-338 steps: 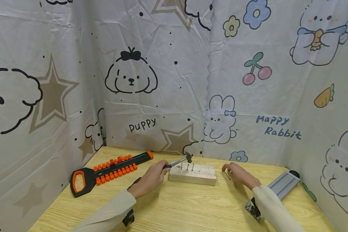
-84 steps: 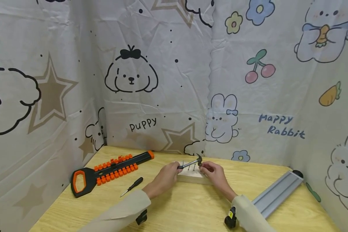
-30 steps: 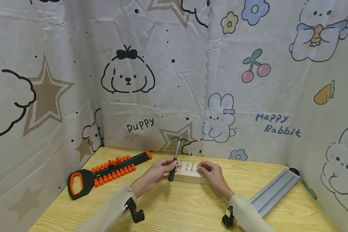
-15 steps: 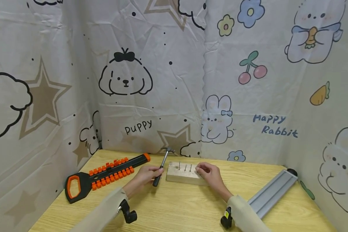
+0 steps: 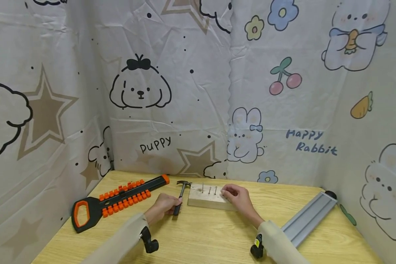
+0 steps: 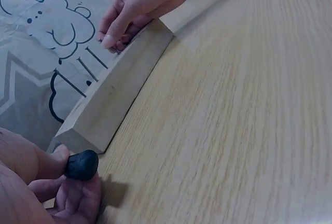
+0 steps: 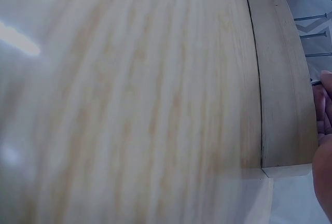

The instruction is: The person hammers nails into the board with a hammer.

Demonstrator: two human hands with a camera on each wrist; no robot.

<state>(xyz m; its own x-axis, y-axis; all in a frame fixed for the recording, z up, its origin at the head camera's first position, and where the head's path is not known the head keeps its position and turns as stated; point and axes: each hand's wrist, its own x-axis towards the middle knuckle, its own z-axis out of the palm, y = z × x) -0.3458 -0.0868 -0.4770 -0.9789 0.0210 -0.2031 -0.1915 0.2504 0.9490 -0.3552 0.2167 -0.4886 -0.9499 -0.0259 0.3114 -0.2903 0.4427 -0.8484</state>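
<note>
My left hand (image 5: pixel 162 208) grips a claw hammer (image 5: pixel 183 190) by its black handle, left of a pale wooden block (image 5: pixel 207 200). The hammer's head points away from me; whether it touches the table I cannot tell. In the left wrist view the butt of the handle (image 6: pixel 82 165) sticks out between thumb and fingers. Three nails (image 5: pixel 209 190) stand upright in the block's top. At the right part of the block, my right hand (image 5: pixel 238 196) pinches another nail (image 7: pixel 316 83), seen in the right wrist view beside the fingertips; its tip is hidden.
A black and orange rack (image 5: pixel 120 200) lies at the left of the wooden table (image 5: pixel 198 238). On the right is a long grey metal tray-like piece (image 5: pixel 310 220) with a black end. Printed cloth walls (image 5: pixel 198 91) enclose the back and sides.
The right hand came from the table right of the block to its top. The hammer, earlier over the block, has moved left and down beside it. The left arm now covers the screwdriver's spot.
</note>
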